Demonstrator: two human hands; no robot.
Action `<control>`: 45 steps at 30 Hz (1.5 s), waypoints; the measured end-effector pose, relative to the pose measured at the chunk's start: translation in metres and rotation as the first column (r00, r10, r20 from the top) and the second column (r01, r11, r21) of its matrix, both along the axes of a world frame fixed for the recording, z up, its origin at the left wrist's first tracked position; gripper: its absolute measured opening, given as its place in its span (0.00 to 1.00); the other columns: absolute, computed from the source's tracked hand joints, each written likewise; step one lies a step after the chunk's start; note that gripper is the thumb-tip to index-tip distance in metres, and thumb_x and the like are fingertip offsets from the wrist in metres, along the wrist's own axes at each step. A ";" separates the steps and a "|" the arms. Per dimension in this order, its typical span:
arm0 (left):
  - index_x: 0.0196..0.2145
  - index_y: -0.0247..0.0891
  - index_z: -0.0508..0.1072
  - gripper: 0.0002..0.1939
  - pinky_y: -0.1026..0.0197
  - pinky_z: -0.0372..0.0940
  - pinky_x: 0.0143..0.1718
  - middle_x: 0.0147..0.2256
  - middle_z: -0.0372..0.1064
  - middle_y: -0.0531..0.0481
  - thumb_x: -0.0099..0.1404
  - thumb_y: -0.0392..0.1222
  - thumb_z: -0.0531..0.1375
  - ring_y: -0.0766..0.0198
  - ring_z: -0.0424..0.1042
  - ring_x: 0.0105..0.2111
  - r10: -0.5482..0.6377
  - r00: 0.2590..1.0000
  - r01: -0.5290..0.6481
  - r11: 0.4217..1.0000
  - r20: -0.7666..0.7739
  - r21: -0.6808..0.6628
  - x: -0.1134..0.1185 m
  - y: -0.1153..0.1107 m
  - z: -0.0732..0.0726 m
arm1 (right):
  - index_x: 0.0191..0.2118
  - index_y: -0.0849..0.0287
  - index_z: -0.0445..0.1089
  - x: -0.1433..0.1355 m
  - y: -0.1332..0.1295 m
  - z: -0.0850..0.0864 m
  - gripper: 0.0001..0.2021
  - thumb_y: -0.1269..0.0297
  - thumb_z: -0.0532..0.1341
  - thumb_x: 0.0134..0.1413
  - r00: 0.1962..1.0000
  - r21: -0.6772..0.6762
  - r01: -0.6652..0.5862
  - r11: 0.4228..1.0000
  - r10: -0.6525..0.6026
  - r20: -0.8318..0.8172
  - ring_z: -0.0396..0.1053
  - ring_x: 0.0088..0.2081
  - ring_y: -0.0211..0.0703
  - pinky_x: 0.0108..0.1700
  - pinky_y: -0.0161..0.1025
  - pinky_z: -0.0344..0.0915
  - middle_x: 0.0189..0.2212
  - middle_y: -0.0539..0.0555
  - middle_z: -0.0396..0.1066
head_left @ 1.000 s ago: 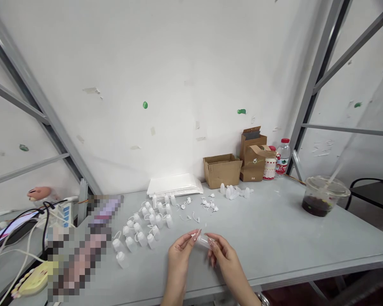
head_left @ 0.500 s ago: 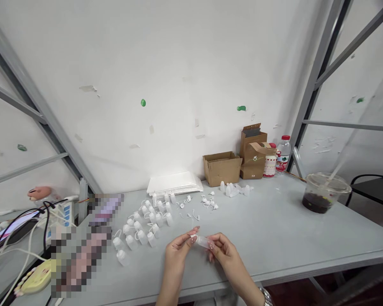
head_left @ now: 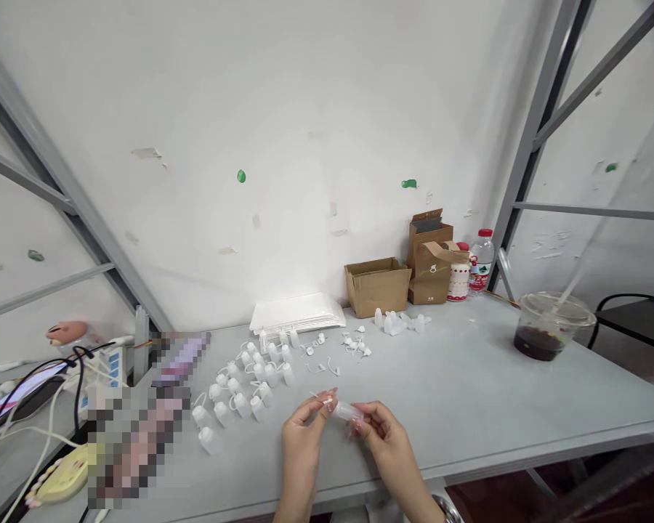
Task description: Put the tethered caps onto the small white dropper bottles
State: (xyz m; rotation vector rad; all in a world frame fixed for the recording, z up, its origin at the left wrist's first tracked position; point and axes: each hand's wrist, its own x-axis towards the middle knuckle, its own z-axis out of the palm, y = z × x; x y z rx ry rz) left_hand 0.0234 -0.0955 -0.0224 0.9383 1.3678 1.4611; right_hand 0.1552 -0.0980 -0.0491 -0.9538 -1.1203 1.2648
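Near the table's front edge, my right hand (head_left: 388, 438) pinches the body of a small translucent squeeze bottle (head_left: 347, 412), which lies on its side in the air. My left hand (head_left: 304, 428) is closed at the bottle's neck, thumb and fingers on a small white cap (head_left: 328, 400). A thin strap sticks out leftward past those fingertips; whether the cap is seated on the neck I cannot tell. To the left stand several capped squeeze bottles (head_left: 240, 404) in rough rows. Beyond my hands lie loose white caps with straps (head_left: 354, 344).
Several uncapped bottles (head_left: 397, 324) lie near a cardboard box (head_left: 378, 292). White sheets (head_left: 297, 312) are stacked by the wall. A paper bag (head_left: 432, 272), a red-capped water bottle (head_left: 482, 260) and a drink cup (head_left: 548, 330) stand rightward. Cables and a power strip (head_left: 109, 370) are at left.
The cap's strap now shows to the left of my left fingertips. My right fingers have shifted slightly on the bottle. The whole view has moved a little.
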 end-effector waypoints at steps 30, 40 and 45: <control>0.28 0.36 0.78 0.15 0.52 0.57 0.51 0.39 0.75 0.42 0.43 0.49 0.66 0.50 0.68 0.46 -0.081 0.990 0.083 0.996 0.116 -0.012 -0.001 0.000 0.005 | 0.27 0.60 0.64 0.000 0.002 0.000 0.17 0.49 0.55 0.52 0.991 -0.045 -0.089 0.995 0.093 0.095 0.58 0.17 0.33 0.21 0.31 0.56 0.16 0.45 0.62; 0.26 0.34 0.77 0.17 0.56 0.62 0.44 0.34 0.76 0.42 0.39 0.49 0.67 0.51 0.71 0.41 0.097 0.979 -0.084 0.993 0.178 -0.080 0.017 -0.002 0.008 | 0.32 0.58 0.66 0.000 -0.002 -0.002 0.11 0.57 0.63 0.45 0.999 0.008 0.004 1.000 -0.004 0.037 0.66 0.27 0.42 0.32 0.37 0.63 0.23 0.50 0.68; 0.27 0.34 0.77 0.16 0.54 0.61 0.46 0.36 0.76 0.41 0.42 0.49 0.66 0.51 0.70 0.43 0.038 0.990 -0.034 0.999 0.135 -0.036 0.011 0.000 0.006 | 0.31 0.59 0.66 0.000 -0.002 -0.003 0.13 0.53 0.61 0.46 0.997 0.003 -0.005 1.000 0.005 0.078 0.64 0.25 0.40 0.29 0.35 0.62 0.21 0.49 0.66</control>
